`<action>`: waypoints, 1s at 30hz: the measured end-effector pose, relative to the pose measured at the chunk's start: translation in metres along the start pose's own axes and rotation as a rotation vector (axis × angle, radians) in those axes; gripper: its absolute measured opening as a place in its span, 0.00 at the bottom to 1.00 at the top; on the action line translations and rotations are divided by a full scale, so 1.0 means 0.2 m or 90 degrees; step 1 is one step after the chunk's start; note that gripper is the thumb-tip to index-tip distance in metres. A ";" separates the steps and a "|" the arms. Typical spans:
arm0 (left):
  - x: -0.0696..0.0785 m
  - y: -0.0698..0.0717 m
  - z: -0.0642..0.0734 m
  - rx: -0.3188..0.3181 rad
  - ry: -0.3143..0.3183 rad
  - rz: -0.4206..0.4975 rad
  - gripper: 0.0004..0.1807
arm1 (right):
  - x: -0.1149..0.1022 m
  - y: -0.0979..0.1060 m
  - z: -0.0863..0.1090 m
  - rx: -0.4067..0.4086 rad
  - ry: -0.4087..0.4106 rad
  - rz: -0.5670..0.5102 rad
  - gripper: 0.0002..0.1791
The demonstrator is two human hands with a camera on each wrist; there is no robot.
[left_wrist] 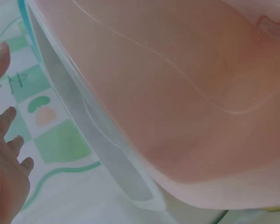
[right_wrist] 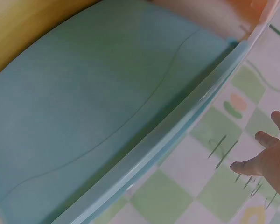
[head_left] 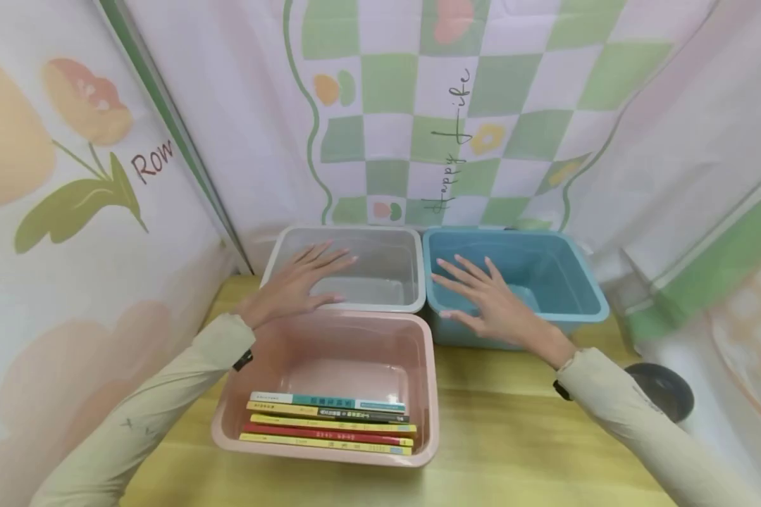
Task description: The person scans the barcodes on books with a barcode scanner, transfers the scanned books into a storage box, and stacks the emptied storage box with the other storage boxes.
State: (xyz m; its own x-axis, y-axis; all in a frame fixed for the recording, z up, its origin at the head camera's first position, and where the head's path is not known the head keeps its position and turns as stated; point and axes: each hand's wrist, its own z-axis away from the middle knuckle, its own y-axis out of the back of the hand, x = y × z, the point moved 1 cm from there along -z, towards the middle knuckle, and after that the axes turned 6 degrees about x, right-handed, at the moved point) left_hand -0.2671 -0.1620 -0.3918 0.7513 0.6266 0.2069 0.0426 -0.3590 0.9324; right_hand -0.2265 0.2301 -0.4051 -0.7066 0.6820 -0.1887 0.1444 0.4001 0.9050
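Note:
My left hand (head_left: 298, 282), fingers spread, is over the left part of a grey bin (head_left: 421, 267) and holds nothing. With its fingers also spread, my right hand (head_left: 491, 299) hovers over the left front rim of a blue bin (head_left: 590, 282). Nearer me stands a pink bin (head_left: 432, 394). Several thin books (head_left: 330, 422) stand in its front part, spines up, with yellow, red, black and teal-white spines. In the left wrist view the left hand (left_wrist: 7, 172) shows at the left edge; in the right wrist view the right hand (right_wrist: 275, 161) shows at the right edge.
All three bins stand on a yellow wooden table (head_left: 507, 422). A dark round bowl (head_left: 662, 391) lies at the right, partly behind my right sleeve. Behind the bins hangs a checkered green and white curtain (head_left: 387, 84), and another printed cloth (head_left: 101, 296) hangs at the left.

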 end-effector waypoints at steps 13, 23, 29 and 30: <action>-0.07 -0.01 0.10 0.065 0.065 -0.005 0.32 | -0.20 -0.15 -0.05 0.009 0.133 -0.001 0.34; -0.20 0.04 0.18 0.067 0.191 0.029 0.30 | -0.34 -0.22 -0.08 0.029 0.153 -0.056 0.32; -0.30 0.02 0.22 0.171 0.321 0.232 0.32 | -0.46 -0.24 -0.10 0.032 0.225 -0.076 0.22; -0.33 0.01 0.23 0.189 0.350 0.279 0.32 | -0.48 -0.25 -0.10 0.029 0.241 -0.082 0.21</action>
State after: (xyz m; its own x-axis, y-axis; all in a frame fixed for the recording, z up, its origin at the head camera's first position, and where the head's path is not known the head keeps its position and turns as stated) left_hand -0.2852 -0.2360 -0.4167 0.3079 0.6106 0.7297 0.0498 -0.7762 0.6285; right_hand -0.1793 0.1322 -0.4244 -0.9248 0.3545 -0.1383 0.0628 0.5006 0.8634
